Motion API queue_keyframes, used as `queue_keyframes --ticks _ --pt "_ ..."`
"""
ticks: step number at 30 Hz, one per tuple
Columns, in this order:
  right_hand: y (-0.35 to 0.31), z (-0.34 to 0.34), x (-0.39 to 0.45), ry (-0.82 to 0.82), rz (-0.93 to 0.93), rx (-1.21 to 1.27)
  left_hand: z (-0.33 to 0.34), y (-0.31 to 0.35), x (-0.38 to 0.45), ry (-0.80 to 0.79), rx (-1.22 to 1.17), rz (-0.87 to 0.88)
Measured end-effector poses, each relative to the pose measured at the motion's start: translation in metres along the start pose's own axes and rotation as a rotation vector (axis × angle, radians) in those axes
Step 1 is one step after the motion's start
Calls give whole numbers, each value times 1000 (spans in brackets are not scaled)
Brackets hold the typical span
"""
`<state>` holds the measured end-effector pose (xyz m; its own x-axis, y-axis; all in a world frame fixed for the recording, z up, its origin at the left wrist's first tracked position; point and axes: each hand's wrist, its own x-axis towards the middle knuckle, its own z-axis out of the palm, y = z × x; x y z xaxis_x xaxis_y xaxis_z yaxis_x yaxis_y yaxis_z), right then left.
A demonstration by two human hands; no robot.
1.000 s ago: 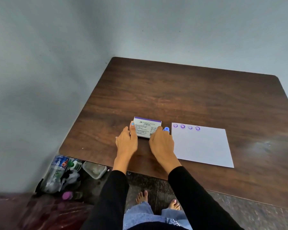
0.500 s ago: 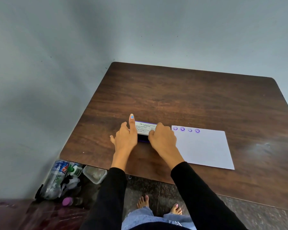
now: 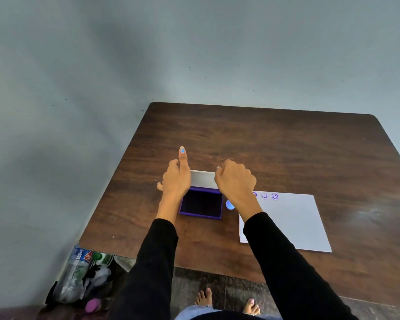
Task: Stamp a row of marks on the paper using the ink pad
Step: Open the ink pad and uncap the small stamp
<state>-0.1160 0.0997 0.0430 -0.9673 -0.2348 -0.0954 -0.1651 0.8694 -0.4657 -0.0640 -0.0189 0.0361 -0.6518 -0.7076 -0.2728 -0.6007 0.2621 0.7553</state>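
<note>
Setting: a dark wood-grain tabletop is being viewed from above, set into a corner of plain grey-blue walls; bottles and bags are lying on the floor at its near left corner.

Item, ink pad: a purple-rimmed case is lying open near the front middle of the tabletop, its dark pad being exposed. Its pale lid is being held up at the far edge, hinged back and roughly upright.

Item, left hand: it is being kept at the left end of the lid, index finger stretched forward, the rest curled; whether the lid is being pinched or only steadied cannot be told.

Item, right hand: it is being held curled at the right end of the lid, fingers seemingly closed on its top corner.

Item, stamp: a small pale-blue piece is standing just beside the case's right edge, partly hidden under the right wrist and not being gripped.

Item, paper: a white sheet is lying right of the case, three purple smiley marks being visible along its far edge, the leftmost half hidden.

Step judged in hand: the pad is being opened for re-inking. Next move, as judged: the lid is to be released, the stamp picked up by the right hand, pressed on the pad, then set down right of the last mark, in line.
</note>
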Motion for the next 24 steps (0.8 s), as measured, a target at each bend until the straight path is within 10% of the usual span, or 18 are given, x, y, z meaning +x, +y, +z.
queue_keyframes --ticks 16,24 --pt "16 30 31 -94 74 154 22 0 43 -127 -141 -85" --pt "49 17 22 -146 81 209 25 -27 23 1 -171 147"
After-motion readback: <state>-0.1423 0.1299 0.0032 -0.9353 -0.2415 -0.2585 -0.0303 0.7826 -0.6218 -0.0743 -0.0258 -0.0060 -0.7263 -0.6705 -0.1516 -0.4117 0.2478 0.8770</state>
